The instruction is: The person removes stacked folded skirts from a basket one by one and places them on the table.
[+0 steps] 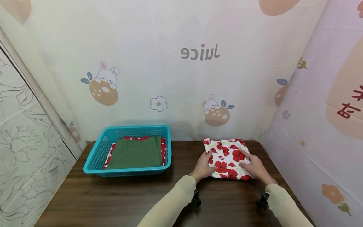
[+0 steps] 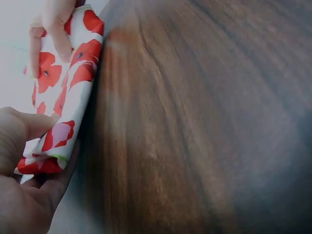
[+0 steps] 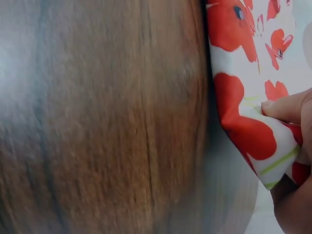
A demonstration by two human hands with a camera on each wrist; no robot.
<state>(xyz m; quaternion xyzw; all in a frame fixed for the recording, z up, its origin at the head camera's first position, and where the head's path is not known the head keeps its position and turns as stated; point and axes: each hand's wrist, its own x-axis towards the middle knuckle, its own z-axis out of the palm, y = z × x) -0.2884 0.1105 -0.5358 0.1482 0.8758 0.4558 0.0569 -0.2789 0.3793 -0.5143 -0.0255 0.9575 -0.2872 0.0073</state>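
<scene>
A folded white cloth with red flowers [image 1: 227, 159] lies at the right of the table, near the back wall. My left hand [image 1: 203, 165] grips its left edge; in the left wrist view the thumb [image 2: 41, 124] is on top and the other fingers go underneath. At the opposite edge my right hand [image 1: 253, 165] holds the cloth, its thumb [image 3: 285, 107] pressing on top near a corner and the fingers beneath. In the left wrist view, fingertips of the right hand [image 2: 56, 29] show on the cloth's far end.
A turquoise plastic basket [image 1: 90, 157] stands at the left of the brown wooden table [image 1: 119, 198]. Inside it a folded green cloth [image 1: 134, 153] lies over a red cloth with white dots [image 1: 163, 151]. Printed curtains [image 1: 170, 78] hang behind and at the right.
</scene>
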